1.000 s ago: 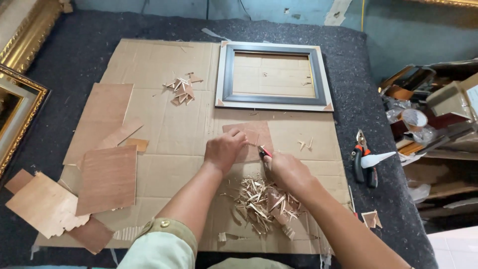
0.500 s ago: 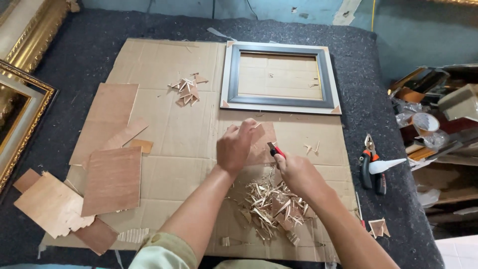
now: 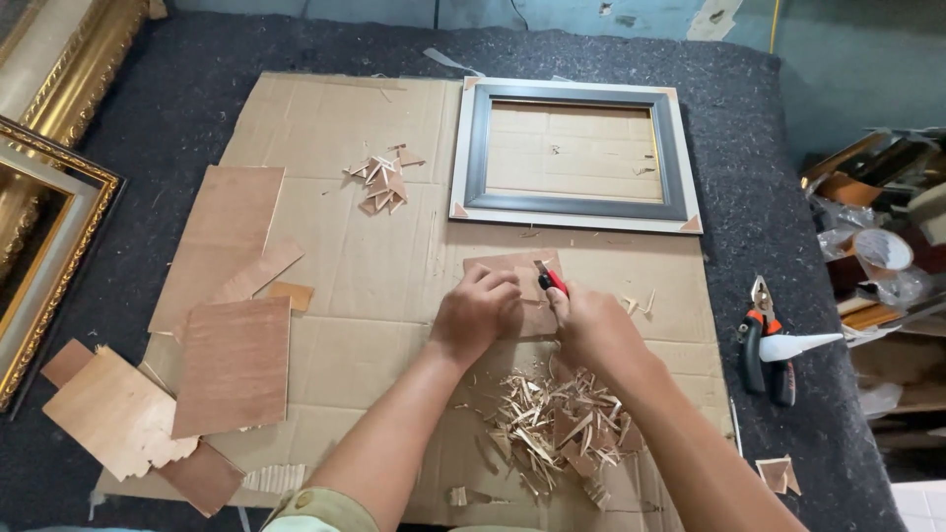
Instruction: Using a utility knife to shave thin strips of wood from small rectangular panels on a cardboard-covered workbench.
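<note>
Pressing left hand (image 3: 478,313) flat, fingers spread, on small plywood piece (image 3: 512,281) at cardboard (image 3: 374,266) centre. Gripping red cutter (image 3: 550,280) tight in right hand (image 3: 591,325), slicing. Best keeping fingertips off blade line, strokes shallow.

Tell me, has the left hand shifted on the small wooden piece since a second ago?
No. The left hand presses the small wooden piece just below the picture frame, as before; only the head camera has shifted.
</note>
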